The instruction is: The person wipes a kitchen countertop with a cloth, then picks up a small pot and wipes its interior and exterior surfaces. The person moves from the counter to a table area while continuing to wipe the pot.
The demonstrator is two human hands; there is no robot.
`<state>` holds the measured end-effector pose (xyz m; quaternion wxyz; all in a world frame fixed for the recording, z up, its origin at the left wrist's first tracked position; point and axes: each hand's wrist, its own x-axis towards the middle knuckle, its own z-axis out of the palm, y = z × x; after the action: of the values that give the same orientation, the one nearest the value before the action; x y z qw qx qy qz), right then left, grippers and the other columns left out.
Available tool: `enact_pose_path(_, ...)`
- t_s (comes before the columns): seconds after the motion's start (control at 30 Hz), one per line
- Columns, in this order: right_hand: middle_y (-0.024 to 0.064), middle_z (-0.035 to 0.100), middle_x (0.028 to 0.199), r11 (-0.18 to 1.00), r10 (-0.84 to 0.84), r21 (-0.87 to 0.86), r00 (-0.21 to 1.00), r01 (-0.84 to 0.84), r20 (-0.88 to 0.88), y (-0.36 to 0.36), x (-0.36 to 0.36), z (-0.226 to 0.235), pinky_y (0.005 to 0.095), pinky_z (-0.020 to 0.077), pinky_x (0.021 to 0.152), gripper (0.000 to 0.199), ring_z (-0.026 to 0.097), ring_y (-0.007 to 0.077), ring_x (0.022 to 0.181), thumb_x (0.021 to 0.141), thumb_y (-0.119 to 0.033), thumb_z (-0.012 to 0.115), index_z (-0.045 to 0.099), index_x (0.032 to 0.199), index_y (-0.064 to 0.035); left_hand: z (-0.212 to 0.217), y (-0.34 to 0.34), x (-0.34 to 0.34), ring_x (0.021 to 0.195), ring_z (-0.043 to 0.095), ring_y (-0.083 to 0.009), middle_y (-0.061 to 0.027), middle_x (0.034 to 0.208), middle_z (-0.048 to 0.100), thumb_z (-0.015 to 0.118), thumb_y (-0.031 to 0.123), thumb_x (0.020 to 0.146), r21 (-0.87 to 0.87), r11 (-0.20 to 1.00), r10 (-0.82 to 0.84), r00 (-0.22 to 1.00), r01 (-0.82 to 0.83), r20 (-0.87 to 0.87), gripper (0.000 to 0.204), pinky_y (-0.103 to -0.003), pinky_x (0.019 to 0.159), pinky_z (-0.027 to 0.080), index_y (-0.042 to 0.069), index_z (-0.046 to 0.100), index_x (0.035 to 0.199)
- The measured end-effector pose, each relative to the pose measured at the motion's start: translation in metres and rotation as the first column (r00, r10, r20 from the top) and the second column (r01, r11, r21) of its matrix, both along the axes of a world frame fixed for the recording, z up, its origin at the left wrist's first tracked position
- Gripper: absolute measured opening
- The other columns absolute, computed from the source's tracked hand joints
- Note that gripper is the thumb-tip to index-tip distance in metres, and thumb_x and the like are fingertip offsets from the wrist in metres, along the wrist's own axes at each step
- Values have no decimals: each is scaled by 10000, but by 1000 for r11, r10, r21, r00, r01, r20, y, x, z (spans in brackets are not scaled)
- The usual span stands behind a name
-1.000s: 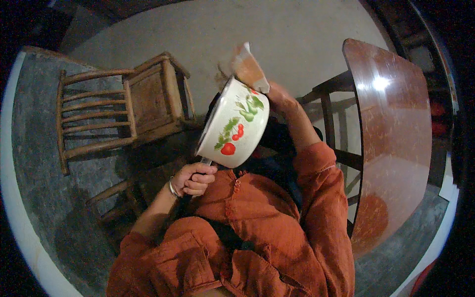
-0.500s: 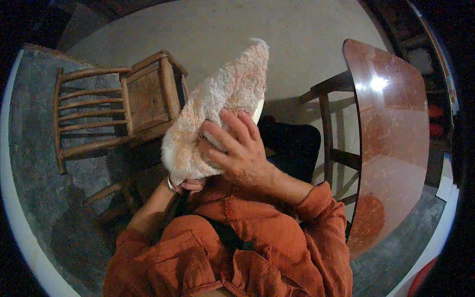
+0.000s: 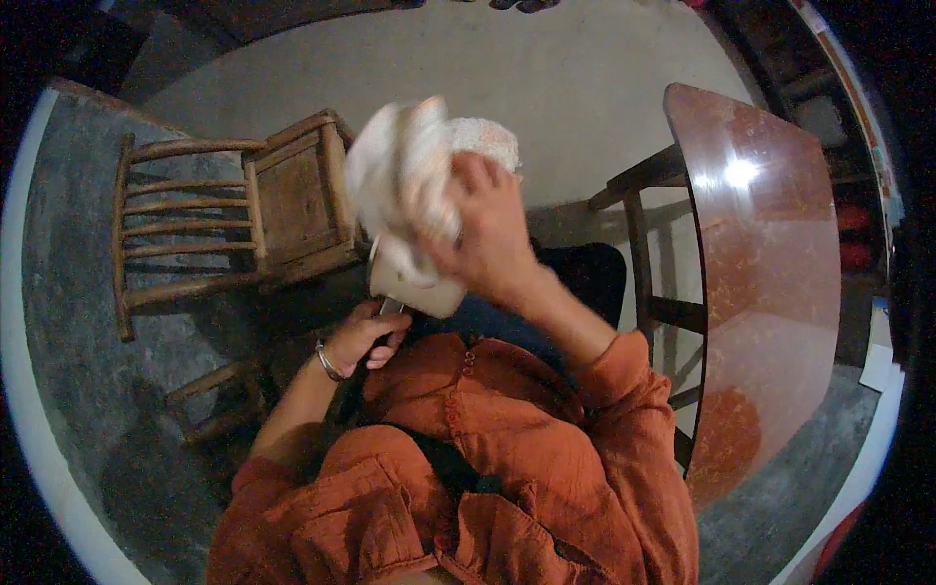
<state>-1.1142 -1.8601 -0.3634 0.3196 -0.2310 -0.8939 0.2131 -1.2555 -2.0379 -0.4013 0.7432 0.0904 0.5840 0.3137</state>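
My left hand (image 3: 366, 341), with a silver bracelet at the wrist, is closed round the handle of a cream-coloured pan (image 3: 429, 289). The pan is held in front of my waist, tilted, its upper part hidden behind cloth. A fluffy white and peach towel (image 3: 400, 161) is bunched in my right hand (image 3: 492, 229), whose fingers are bent into it. The towel is smeared by motion and hangs over the pan; where the two touch is hard to make out.
A wooden chair (image 3: 302, 200) stands to the left, with a low wooden frame (image 3: 219, 395) below it. To the right is a glossy reddish-brown table (image 3: 770, 292) on dark legs. Several dark objects lie at the far edge of the pale floor (image 3: 585, 88).
The towel, spread over the pan before, is now bunched and lifted up and away by my right hand. This uncovers the pan's lower body, its handle and my left hand.
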Motion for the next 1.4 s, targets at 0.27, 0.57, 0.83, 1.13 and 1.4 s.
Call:
enact_pose_path(0.27,72,472,1221,996,89,1,996,-89,28,-19,0,9,474,314,958,499,392,344,1162,571,-261,688,577,1046,-157,-52,-30,-17,467,464,-99,-16,597,509,625,298,818,122,924,-280,859,362,-428,261,-252,397,375,101,591,987)
enact_pose_path(0.57,77,616,1015,-132,11,-930,938,-343,-347,81,6,-156,297,503,769,322,594,143,896,842,-185,590,559,1122,-28,-122,-44,-32,1017,556,-229,-139,1100,590,603,211,807,247,931,-185,932,267,-311,420,-373,882,446,52,503,1182)
enact_pose_path(0.83,95,643,968,215,-67,-946,962,-244,-263,70,12,-78,295,504,762,300,625,162,833,824,-165,583,579,1075,-2,-29,-11,-9,1025,557,-173,-106,1110,610,631,113,776,332,850,-160,802,408,-575,386,-315,888,426,27,545,1142)
enact_pose_path(1.13,120,460,1225,928,232,285,971,-238,56,-21,6,3,495,343,916,523,410,388,1131,566,-344,674,595,1058,-185,-101,-28,-30,960,581,-248,-93,1059,614,568,154,813,490,720,-94,769,491,-632,334,-365,849,450,77,537,1136)
enact_pose_path(1.4,92,602,1022,253,29,-933,966,-256,-257,65,-13,-55,323,474,766,466,580,202,894,763,-328,619,546,1098,-13,-149,-58,-42,935,572,-281,-87,1039,600,534,213,828,140,447,-361,321,884,-876,327,-383,855,437,109,526,1138)
